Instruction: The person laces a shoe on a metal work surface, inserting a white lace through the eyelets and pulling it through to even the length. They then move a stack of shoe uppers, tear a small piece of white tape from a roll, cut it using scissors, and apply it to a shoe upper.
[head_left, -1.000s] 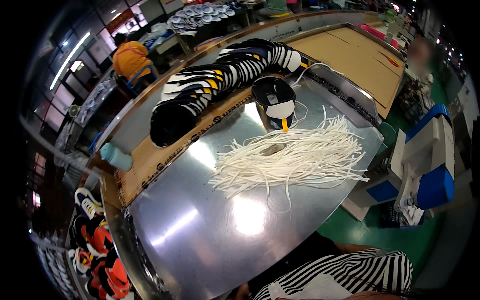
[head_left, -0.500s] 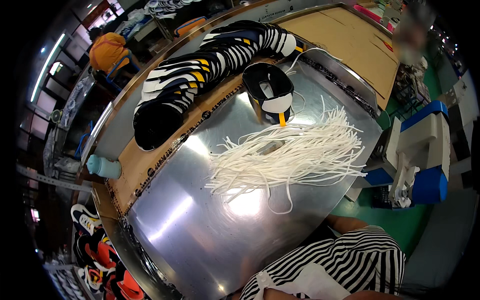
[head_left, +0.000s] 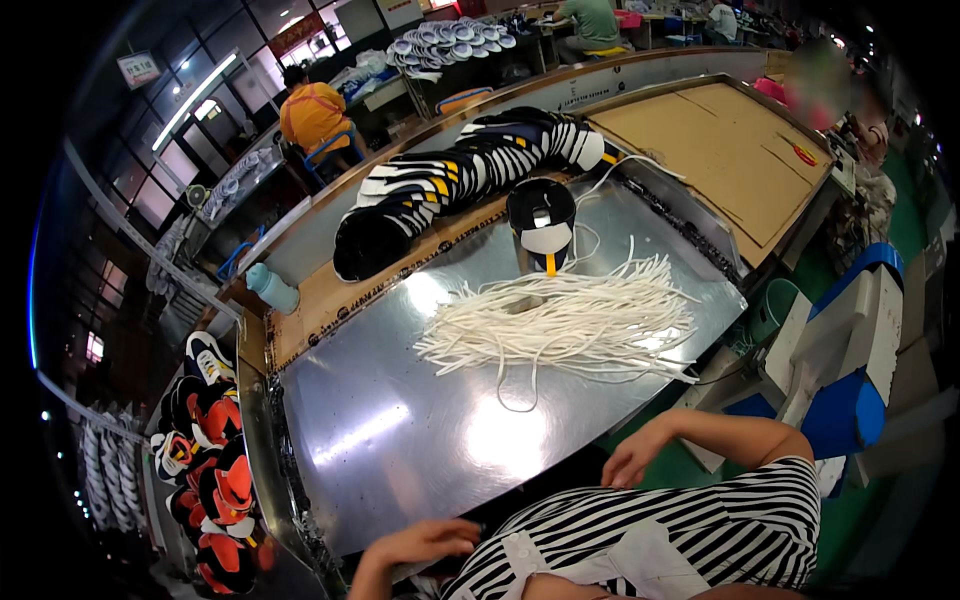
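My left hand (head_left: 428,541) is low at the near edge of the metal table (head_left: 400,470), fingers stretched out loosely and holding nothing. My right hand (head_left: 637,456) hangs by the table's near right edge, its fingers apart and slightly bent, also without anything in them. Both are close to my striped shirt. Beyond them lies a spread bundle of white shoelaces (head_left: 590,325), with one lace looping toward me. Just behind the bundle stands a single black and white shoe upper (head_left: 547,238) with a yellow tab, its opening facing up. Neither hand touches the laces or the upper.
A long row of nested shoe uppers (head_left: 465,165) lies along the table's far side. A teal bottle (head_left: 272,288) stands at the left. Red and black shoes (head_left: 228,490) are stacked lower left. A cardboard-lined tray (head_left: 690,140) adjoins at far right; a blue and white machine (head_left: 850,350) stands right.
The view has tilted up and shifted. Both my hands have come into sight near the table's front edge; before, only parts of my arms showed. The laces and the upper look unmoved.
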